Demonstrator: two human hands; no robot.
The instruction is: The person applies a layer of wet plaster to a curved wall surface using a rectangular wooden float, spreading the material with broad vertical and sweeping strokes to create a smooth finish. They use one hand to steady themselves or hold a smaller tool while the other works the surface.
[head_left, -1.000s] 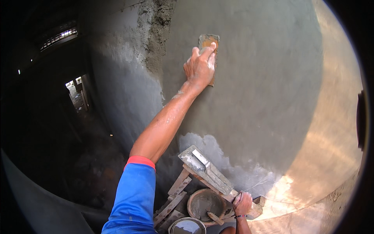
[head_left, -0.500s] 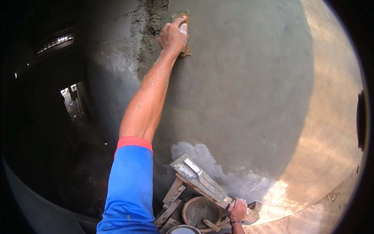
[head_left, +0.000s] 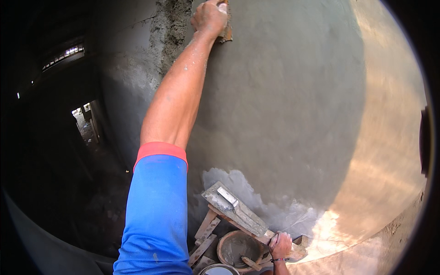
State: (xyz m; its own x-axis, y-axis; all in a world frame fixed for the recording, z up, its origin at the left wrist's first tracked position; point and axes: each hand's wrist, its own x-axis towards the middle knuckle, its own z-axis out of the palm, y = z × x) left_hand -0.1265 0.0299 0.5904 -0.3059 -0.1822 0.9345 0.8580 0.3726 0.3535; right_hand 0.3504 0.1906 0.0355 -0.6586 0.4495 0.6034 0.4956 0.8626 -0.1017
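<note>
At the top of the view my left hand (head_left: 210,19) is closed around a flat orange-brown plastering float (head_left: 225,35), its edge caked with mortar, and presses it to the wet grey plastered wall (head_left: 284,101). The upper end of the float is hidden by my fingers and the frame edge. A rough mortar strip (head_left: 176,39) runs along the wall just left of this hand. Low on the right, my right hand (head_left: 280,245) is closed over a wooden plank (head_left: 298,252). Beside it a steel plastering trowel (head_left: 236,208) with a pale handle lies on the plank, untouched.
Under the plank stands a round bucket of wet mortar (head_left: 238,250), a stick-like handle (head_left: 250,263) leaning in it. A second pail (head_left: 219,270) shows at the lower edge. Wooden pieces (head_left: 201,247) stand left of the buckets. A dark room with a bright opening (head_left: 85,123) lies left.
My left hand has slid the float farther up the wall and slightly right, the arm reaching higher. My right hand stays on the plank, and the trowel has not moved on it.
</note>
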